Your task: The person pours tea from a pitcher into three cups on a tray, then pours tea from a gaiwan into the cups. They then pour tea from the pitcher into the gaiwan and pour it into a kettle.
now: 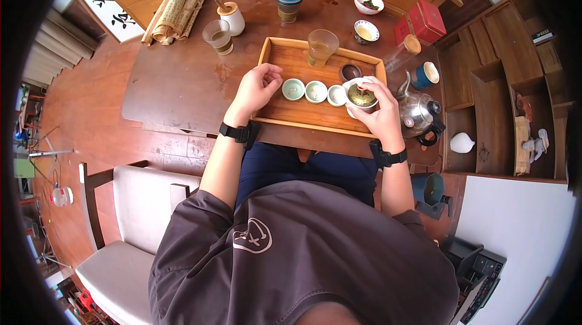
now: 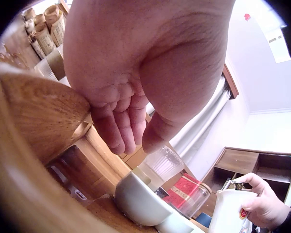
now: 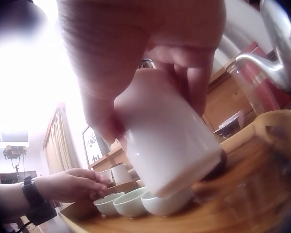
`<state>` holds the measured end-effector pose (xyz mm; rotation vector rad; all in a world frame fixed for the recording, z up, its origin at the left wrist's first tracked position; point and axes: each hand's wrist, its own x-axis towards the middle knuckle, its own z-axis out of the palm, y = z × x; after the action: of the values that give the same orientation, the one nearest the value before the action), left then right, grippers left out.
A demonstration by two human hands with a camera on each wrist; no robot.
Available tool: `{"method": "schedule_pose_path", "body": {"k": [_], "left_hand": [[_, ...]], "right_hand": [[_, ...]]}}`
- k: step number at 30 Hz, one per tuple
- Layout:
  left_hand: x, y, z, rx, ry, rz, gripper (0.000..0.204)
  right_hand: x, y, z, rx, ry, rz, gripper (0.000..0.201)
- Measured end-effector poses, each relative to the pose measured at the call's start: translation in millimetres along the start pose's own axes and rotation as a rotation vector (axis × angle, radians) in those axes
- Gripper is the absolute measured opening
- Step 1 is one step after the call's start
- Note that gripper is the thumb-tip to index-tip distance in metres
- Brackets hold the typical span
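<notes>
My right hand (image 1: 382, 110) grips a white lidded tea cup (image 3: 169, 131), its fingers and thumb around the upper part. The cup has a see-through lid with a knob (image 1: 362, 90), and it leans in the right wrist view. Beside it, three small pale green teacups (image 1: 316, 91) stand in a row on the wooden tray (image 1: 291, 120). Near the leftmost teacup, my left hand (image 1: 259, 87) hovers over the tray's left edge, fingers loosely bent and holding nothing. In the left wrist view the thumb and fingertips (image 2: 117, 145) hang apart above the teacups.
A glass pitcher (image 1: 321, 49) and a small dark dish (image 1: 350, 73) sit on the tray. Just right of it is a steel kettle (image 1: 418, 116). Behind stand a red tin (image 1: 419, 22), two bowls, a blue-lidded jar (image 1: 289, 3), a glass (image 1: 218, 37) and rolled bamboo scrolls (image 1: 180, 10).
</notes>
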<state>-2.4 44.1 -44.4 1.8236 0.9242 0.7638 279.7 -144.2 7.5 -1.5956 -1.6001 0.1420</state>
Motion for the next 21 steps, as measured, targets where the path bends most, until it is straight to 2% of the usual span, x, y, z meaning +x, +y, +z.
{"method": "schedule_pose_path", "body": {"k": [7, 13, 16, 21], "left_hand": [[0, -2, 1, -0.006, 0.008, 0.011, 0.023], [-1, 0, 1, 0.008, 0.007, 0.005, 0.023], [-2, 4, 0, 0.03, 0.007, -0.007, 0.022], [0, -2, 0, 0.032, 0.007, 0.025, 0.022]], "right_hand": [[1, -3, -4, 0.014, -0.033, 0.005, 0.048], [-3, 2, -3, 0.039, 0.01, 0.013, 0.05], [-7, 6, -1, 0.121, 0.054, 0.051, 0.054], [-16, 12, -1, 0.139, 0.113, 0.171, 0.075]]}}
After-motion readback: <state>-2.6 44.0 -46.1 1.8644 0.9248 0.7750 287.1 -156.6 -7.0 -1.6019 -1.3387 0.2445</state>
